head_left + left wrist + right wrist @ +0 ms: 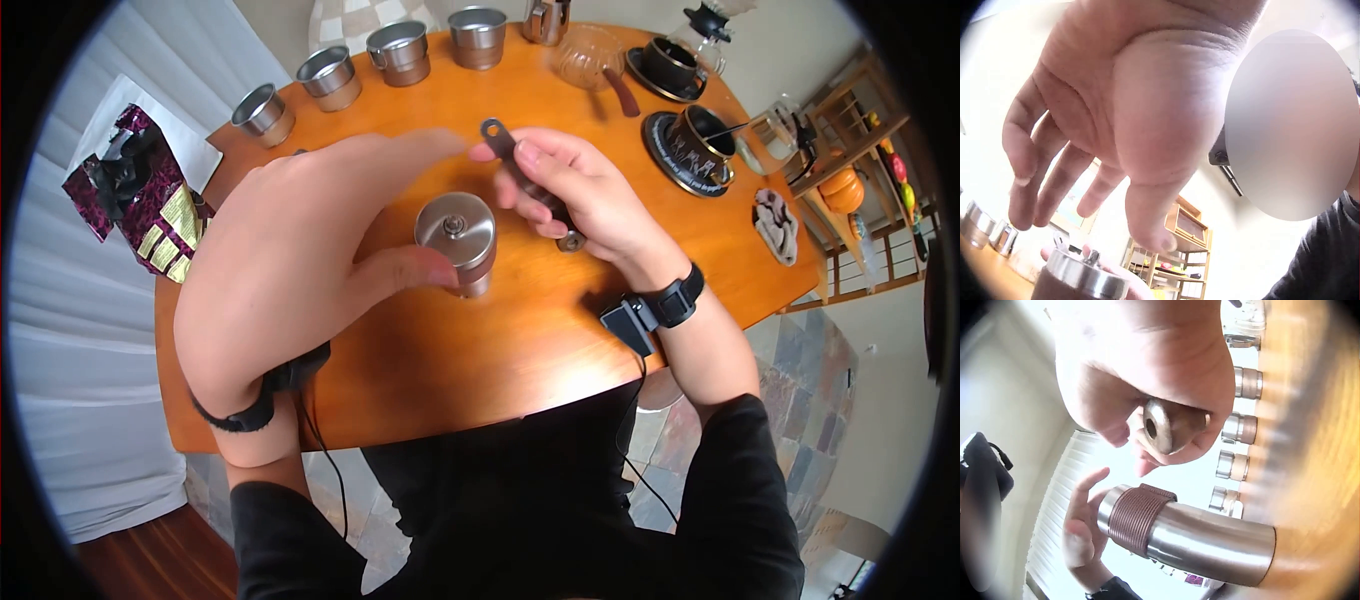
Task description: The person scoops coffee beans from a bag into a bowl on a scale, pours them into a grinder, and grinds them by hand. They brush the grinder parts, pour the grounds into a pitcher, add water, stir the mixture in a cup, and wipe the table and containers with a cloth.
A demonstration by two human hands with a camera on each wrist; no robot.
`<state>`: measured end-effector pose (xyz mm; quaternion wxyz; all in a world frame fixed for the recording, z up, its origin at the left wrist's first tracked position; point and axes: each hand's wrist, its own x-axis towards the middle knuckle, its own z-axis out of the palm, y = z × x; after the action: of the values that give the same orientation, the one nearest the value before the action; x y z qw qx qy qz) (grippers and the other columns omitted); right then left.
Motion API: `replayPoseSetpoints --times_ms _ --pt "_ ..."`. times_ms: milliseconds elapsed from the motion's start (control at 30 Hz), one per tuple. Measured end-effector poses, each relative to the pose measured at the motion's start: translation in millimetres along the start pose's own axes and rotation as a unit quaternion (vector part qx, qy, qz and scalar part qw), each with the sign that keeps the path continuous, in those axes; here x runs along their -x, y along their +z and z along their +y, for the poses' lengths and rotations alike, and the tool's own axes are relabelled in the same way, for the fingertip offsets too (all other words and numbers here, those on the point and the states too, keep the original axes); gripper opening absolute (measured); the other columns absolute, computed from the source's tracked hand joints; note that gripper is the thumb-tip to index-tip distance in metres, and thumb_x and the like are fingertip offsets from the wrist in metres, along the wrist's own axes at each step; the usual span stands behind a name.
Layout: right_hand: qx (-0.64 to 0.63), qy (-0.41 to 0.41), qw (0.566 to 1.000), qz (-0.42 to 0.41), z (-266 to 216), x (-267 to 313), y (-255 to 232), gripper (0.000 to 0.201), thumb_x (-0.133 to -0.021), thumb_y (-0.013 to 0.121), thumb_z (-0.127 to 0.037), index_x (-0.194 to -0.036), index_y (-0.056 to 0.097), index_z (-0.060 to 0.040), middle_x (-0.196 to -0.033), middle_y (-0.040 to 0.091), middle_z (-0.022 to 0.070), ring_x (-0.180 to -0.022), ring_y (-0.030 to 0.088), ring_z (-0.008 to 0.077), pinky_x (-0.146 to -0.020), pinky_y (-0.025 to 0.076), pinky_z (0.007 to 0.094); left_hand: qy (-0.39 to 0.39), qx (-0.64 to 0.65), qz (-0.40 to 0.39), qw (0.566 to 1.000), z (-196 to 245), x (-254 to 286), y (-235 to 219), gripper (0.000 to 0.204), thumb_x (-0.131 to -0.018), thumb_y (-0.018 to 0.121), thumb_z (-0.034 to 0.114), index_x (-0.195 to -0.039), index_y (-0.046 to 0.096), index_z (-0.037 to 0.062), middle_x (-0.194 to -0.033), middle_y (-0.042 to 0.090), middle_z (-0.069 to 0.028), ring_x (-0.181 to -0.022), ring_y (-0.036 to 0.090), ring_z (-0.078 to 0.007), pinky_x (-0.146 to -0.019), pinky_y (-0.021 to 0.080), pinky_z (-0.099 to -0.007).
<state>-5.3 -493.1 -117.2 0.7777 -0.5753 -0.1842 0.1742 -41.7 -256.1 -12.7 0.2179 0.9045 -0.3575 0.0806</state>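
Observation:
A steel manual coffee grinder (457, 235) with a ribbed brown band stands upright on the wooden table. Its lid is on, and a small bare spindle pokes up from the middle. My left hand (285, 250) hovers around the left side of it, fingers extended and thumb beside the lid; the left wrist view shows its palm (1104, 94) just above the grinder top (1088, 275) with nothing held. To the right, my right hand (595, 190) grips a flat dark crank handle (530, 180) with a hole at its upper end, raised above the table.
Several steel cups (398, 55) line the far left edge of the table (420, 400). A purple coffee bag (140, 190) lies at left. At back right are a glass pot (588, 58), black cups on saucers (690, 180) and a folded cloth (775, 228).

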Motion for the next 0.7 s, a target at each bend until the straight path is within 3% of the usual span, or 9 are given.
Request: replayPoseSetpoints --times_ms 133,233,267,300,367,467,567,600,700 --pt "-0.120 -0.059 0.988 0.074 -10.7 -5.2 -18.8 0.028 -0.106 0.049 -0.027 -0.107 0.061 -0.0018 -0.070 0.045 -0.0037 -0.057 0.037 0.0026 -0.046 0.024 0.0196 0.024 -0.057 0.011 0.998 0.1 9.2 -5.1 0.058 -0.063 0.086 0.017 -0.116 0.066 0.0052 -0.089 0.066 -0.0133 -0.078 0.063 -0.0298 -0.072 0.050 -0.0355" --pt "-0.279 -0.130 0.947 0.089 -31.5 -3.3 -9.4 0.025 -0.107 0.044 -0.022 -0.106 0.055 0.0003 -0.076 0.049 0.0021 -0.065 0.045 0.0111 -0.057 0.039 0.0258 0.048 -0.014 0.036 0.998 10.7 12.1 -3.3 0.057 -0.067 0.085 0.022 -0.117 0.064 0.0043 -0.088 0.065 -0.0136 -0.078 0.063 -0.0305 -0.072 0.050 -0.0358" --pt "-0.324 -0.154 0.933 0.001 -36.0 -2.6 -8.8 0.023 -0.106 0.043 -0.019 -0.106 0.055 0.0001 -0.086 0.056 0.0077 -0.077 0.056 0.0190 -0.072 0.051 0.0347 0.063 -0.013 0.065 0.996 14.8 13.3 0.3 0.056 -0.069 0.084 0.025 -0.117 0.064 0.0055 -0.087 0.066 -0.0128 -0.078 0.064 -0.0302 -0.071 0.050 -0.0360" --pt "-0.323 -0.155 0.934 -0.001 -42.6 -1.9 4.0 0.023 -0.106 0.043 -0.019 -0.106 0.055 0.0001 -0.086 0.056 0.0077 -0.077 0.056 0.0190 -0.072 0.051 0.0347 0.070 -0.014 0.079 0.994 18.4 13.1 1.2 0.056 -0.070 0.084 0.027 -0.118 0.064 0.0061 -0.086 0.066 -0.0124 -0.078 0.064 -0.0301 -0.070 0.050 -0.0361" --pt "-0.324 -0.165 0.928 0.084 -52.0 1.0 37.1 0.021 -0.105 0.042 -0.017 -0.105 0.055 -0.0002 -0.096 0.061 0.0117 -0.092 0.063 0.0255 -0.090 0.054 0.0432 0.074 -0.023 0.069 0.995 25.1 11.6 1.6 0.055 -0.072 0.082 0.032 -0.118 0.063 0.0081 -0.084 0.066 -0.0108 -0.077 0.064 -0.0293 -0.068 0.049 -0.0360" --pt "-0.377 -0.138 0.915 0.038 -50.3 1.0 60.9 0.021 -0.104 0.043 -0.013 -0.109 0.057 0.0009 -0.112 0.061 0.0142 -0.120 0.056 0.0312 -0.113 0.040 0.0542 0.075 -0.049 0.067 0.994 27.6 11.9 5.8 0.049 -0.075 0.081 0.032 -0.115 0.062 0.0097 -0.080 0.065 -0.0090 -0.074 0.064 -0.0283 -0.064 0.048 -0.0355" --pt "-0.360 -0.137 0.923 0.019 -52.7 3.5 80.6 0.024 -0.104 0.042 -0.012 -0.115 0.057 0.0031 -0.119 0.060 0.0170 -0.126 0.052 0.0332 -0.115 0.036 0.0553 0.073 -0.096 0.080 0.990 23.3 15.4 3.8 0.035 -0.078 0.078 0.023 -0.106 0.061 0.0089 -0.076 0.062 -0.0089 -0.068 0.063 -0.0282 -0.060 0.046 -0.0351" --pt "-0.250 -0.133 0.958 0.033 -58.2 4.9 86.2 0.036 -0.104 0.047 -0.019 -0.131 0.051 0.0035 -0.131 0.056 0.0188 -0.133 0.047 0.0328 -0.116 0.033 0.0549 0.070 -0.125 0.072 0.987 21.1 16.7 2.7 0.027 -0.080 0.076 0.017 -0.100 0.060 0.0078 -0.073 0.061 -0.0096 -0.065 0.062 -0.0284 -0.059 0.046 -0.0351" --pt "-0.073 -0.192 0.979 0.005 -43.9 7.1 60.9 0.044 -0.102 0.054 -0.026 -0.137 0.047 -0.0004 -0.136 0.053 0.0156 -0.131 0.048 0.0240 -0.109 0.040 0.0453 0.077 -0.069 0.107 0.989 11.6 20.2 -11.9 0.020 -0.080 0.070 0.008 -0.096 0.057 0.0068 -0.071 0.058 -0.0102 -0.061 0.059 -0.0283 -0.058 0.045 -0.0347"
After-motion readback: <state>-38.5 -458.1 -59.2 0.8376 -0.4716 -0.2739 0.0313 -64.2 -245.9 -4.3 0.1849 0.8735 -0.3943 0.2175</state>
